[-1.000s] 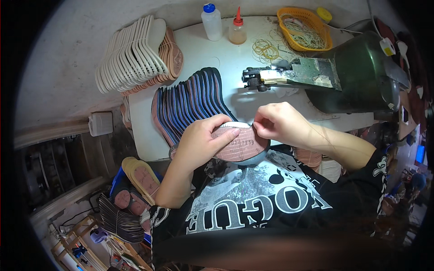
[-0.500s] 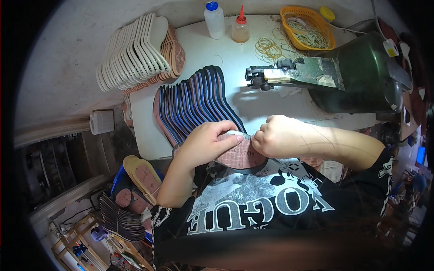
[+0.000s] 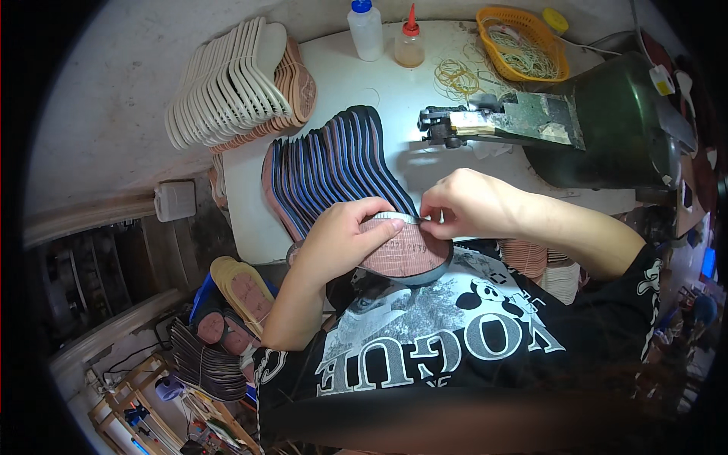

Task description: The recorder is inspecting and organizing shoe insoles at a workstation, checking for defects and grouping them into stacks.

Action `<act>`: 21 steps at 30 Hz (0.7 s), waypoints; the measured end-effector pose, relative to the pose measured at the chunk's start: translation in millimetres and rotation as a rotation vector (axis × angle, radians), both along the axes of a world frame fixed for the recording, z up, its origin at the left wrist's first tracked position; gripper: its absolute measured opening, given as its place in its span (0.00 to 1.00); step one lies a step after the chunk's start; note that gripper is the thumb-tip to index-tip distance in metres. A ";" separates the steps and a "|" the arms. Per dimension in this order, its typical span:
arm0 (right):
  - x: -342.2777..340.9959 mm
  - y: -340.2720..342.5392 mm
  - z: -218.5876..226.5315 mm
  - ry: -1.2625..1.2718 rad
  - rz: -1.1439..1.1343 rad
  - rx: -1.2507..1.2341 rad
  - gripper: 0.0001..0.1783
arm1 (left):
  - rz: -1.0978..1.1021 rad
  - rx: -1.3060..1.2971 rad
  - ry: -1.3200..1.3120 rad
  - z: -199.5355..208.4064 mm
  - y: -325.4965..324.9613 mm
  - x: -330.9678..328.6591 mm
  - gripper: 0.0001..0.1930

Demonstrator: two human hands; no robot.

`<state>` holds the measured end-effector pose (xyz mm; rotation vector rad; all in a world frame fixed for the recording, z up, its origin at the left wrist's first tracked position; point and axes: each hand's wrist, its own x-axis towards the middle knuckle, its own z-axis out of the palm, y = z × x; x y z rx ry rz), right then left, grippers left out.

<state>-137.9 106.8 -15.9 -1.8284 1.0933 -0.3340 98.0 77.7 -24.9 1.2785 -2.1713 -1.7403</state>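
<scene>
One pinkish insole [image 3: 406,254], pale-edged, apparently grey underneath

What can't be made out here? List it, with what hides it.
Head view:
Part of the pink insole: covered by the left hand.
What, if anything, the right hand pinches: hidden by its own fingers.
Top of the blue bottle cap: cut off by the upper edge.
Clutter, far right: too small and blurred.
</scene>
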 end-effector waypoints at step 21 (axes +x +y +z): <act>-15.5 3.4 6.4 0.067 0.125 -0.329 0.10 | -0.126 -0.200 -0.042 19.7 -9.7 -22.5 0.15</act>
